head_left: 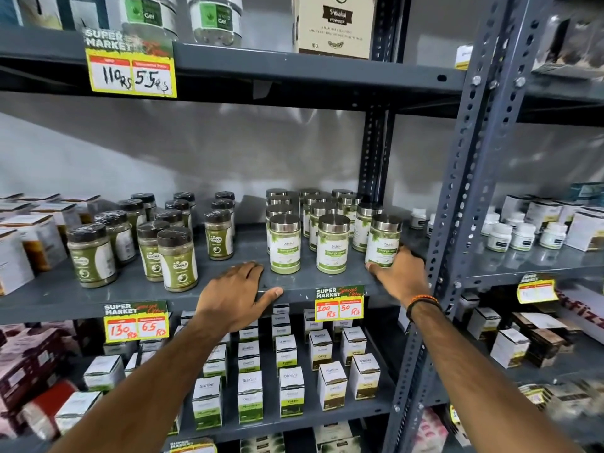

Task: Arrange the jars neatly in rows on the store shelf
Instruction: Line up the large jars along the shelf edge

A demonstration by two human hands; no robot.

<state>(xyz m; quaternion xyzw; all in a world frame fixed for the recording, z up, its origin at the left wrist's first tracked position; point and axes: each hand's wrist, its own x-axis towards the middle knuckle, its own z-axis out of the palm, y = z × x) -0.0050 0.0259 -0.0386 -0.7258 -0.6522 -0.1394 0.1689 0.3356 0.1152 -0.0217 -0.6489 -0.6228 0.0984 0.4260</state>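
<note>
Head view: my right hand (400, 276) cups the front-right jar (383, 240) (left hand (233, 294) flat, empty), and I judge a hard nudge topples neighbours.

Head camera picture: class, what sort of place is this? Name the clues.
Most likely a supermarket aisle: a yellow price tag reading "Super Market", grey metal shelving, and rows of steel-lidded jars.

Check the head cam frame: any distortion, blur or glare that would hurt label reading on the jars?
Head view: wide-angle bowing bends the shelf upright and shelf edges; the centre is sharp, with the front silver-lidded jar label partly legible; the corners smear, notably the boxes at far lower right; soft glare on the steel lids and the back wall sheeting; both hands cast only faint shadows.
</note>
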